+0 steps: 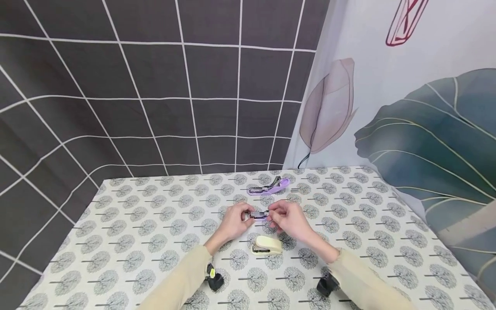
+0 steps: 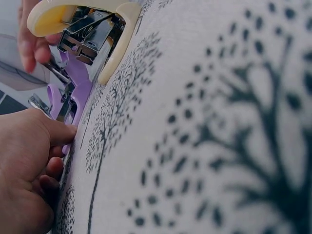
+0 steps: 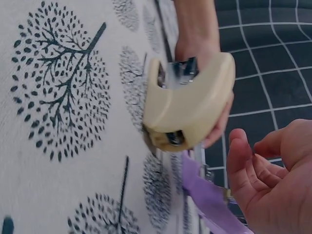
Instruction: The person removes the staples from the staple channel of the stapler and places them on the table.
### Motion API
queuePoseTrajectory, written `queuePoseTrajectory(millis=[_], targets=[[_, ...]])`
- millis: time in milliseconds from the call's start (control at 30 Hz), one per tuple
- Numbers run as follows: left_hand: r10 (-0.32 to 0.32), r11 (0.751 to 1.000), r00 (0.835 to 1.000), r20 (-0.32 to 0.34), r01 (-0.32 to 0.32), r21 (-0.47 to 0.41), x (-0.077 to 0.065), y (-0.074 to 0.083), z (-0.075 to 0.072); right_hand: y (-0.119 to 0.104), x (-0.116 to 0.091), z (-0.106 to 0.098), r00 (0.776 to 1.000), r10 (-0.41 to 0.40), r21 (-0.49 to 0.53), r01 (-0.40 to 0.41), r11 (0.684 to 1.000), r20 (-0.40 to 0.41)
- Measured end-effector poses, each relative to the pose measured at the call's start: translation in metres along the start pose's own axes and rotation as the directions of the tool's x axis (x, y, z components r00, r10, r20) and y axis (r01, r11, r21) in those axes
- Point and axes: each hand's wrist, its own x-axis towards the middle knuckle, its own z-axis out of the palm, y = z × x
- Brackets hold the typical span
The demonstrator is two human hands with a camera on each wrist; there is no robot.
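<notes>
A small purple stapler lies on the patterned cloth, its metal parts exposed. My left hand grips its left end, with the thumb low against the purple base in the left wrist view. At the other end, my right hand has its fingers bent, thumb and fingertips close together in the right wrist view; I cannot tell whether something small is pinched there. Nearer to me a cream stapler sits between the forearms, and it hides part of the purple stapler in the right wrist view.
Behind the hands lies a second purple stapler, opened, its dark metal arm raised. A short strip, staple-like, is just right of it. The tree-print cloth covers the table, which meets a dark gridded curtain at the back.
</notes>
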Motion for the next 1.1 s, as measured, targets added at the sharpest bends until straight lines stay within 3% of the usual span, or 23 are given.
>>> queuePoseTrajectory(millis=[633,967,1100], targets=[[0.021,1.0,1.0,-0.019,-0.021,0.005,0.002,-0.001,0.001,0.014,0.019,0.026,0.998,0.055,-0.064,-0.053,0.997,0.028],[0.029,0.999,0.999,-0.022,-0.029,0.015,0.0,-0.001,0.002,0.013,0.021,0.031,0.995,0.095,-0.028,-0.095,0.995,0.024],[0.037,0.999,0.999,-0.028,-0.036,0.011,0.0,-0.001,0.001,0.011,0.023,0.033,0.985,0.171,0.094,-0.173,0.98,0.024]])
